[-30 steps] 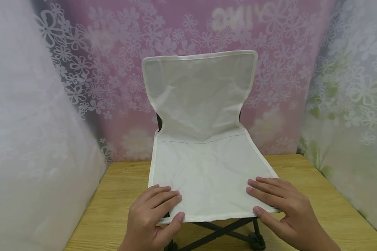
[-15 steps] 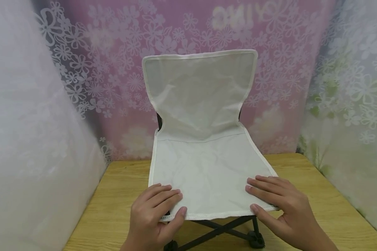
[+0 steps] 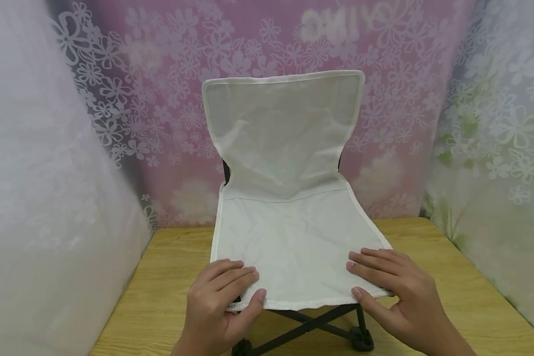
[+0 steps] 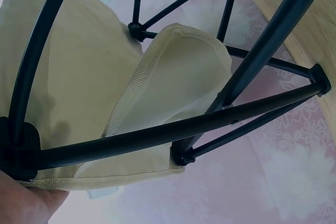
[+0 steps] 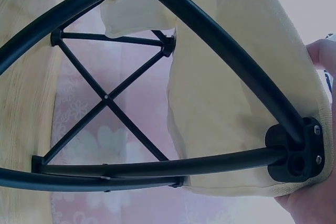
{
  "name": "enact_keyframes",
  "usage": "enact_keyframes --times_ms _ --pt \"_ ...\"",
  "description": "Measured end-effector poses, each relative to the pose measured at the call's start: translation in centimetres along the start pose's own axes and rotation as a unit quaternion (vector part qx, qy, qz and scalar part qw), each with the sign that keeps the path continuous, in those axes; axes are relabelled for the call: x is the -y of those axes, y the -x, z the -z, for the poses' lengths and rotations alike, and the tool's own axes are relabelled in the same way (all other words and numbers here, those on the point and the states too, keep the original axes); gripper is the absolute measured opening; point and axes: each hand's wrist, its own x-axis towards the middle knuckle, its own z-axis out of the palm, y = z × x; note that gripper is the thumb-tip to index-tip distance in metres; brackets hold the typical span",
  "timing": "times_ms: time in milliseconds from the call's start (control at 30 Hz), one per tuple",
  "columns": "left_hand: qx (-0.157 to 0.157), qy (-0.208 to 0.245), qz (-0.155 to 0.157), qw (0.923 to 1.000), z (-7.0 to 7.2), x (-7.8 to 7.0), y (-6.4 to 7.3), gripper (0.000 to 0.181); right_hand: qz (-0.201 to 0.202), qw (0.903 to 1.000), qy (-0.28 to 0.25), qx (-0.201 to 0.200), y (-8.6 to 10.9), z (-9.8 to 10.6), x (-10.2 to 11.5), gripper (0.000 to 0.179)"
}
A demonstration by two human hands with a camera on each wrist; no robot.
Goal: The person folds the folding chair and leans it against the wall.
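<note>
Setting: pink floral sheet [image 3: 169, 99] hung beyond the fingertips [image 3: 249, 278]; white drape [image 3: 49, 173] outside the left hand [image 3: 218, 304]; pale floral sheet [image 3: 494, 148] outside the right hand [image 3: 402, 289]. Wood-grain bench [image 3: 133, 306] below both.

Item: folding chair, one, white fabric over dark tubing, upright on the bench. Seat [image 3: 293, 252] between and under the hands; backrest [image 3: 285, 123] beyond the fingers; crossed legs [image 3: 311, 324] below the thumbs.

Left hand: fingers nearly straight, laid on the seat's near left corner, thumb at the front hem [image 3: 302, 305]; no closed hold seen.

Right hand: fingers extended, slightly spread, on the opposite near corner, thumb likewise at the hem; not gripping.

Fittings: black corner joint [image 4: 18, 150] by the left hand; matching joint [image 5: 296, 150], two screw heads, by the right.

Risks, judged: heavy or uneven pressure this near the front could tip the chair forward; a folding leg could nip fingers near the joints.

Markings: pale lettering [image 3: 338, 25] high beyond the fingers, mirror-reversed, possibly "YING"; none legible on the chair.
</note>
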Motion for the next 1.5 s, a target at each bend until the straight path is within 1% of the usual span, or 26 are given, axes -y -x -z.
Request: enact_keyframes --times_ms 167,300,533,700,967,1200,1500 --pt "0.014 -0.008 0.014 0.9998 0.01 0.06 -0.08 0.024 -0.006 1.0 0.006 -0.002 -0.12 -0.08 0.01 0.034" --pt "0.019 -0.014 0.024 0.9994 0.01 0.13 -0.03 0.022 -0.015 0.9998 0.016 0.003 -0.27 -0.12 0.08 0.035" --pt "0.01 -0.011 0.026 0.9995 -0.06 0.16 -0.07 0.025 -0.025 0.9995 0.02 0.006 -0.47 -0.15 0.36 0.037" --pt "0.003 -0.005 0.026 0.9997 -0.08 0.2 -0.27 0.026 -0.02 0.9997 0.016 -0.004 -0.66 -0.27 0.38 0.033" --pt "0.008 -0.008 0.031 0.9995 -0.15 0.34 -0.37 0.022 -0.02 0.9996 0.015 -0.015 -0.9 -0.52 0.42 0.033" --pt "0.006 -0.005 0.038 0.9992 -0.28 0.33 -0.32 0.014 -0.023 0.9994 0.012 -0.024 -0.88 -0.76 0.52 0.033" --pt "0.009 -0.005 0.042 0.9991 -0.41 0.44 -0.33 0.013 -0.029 0.9991 0.013 -0.027 -0.85 -0.85 0.61 0.03"
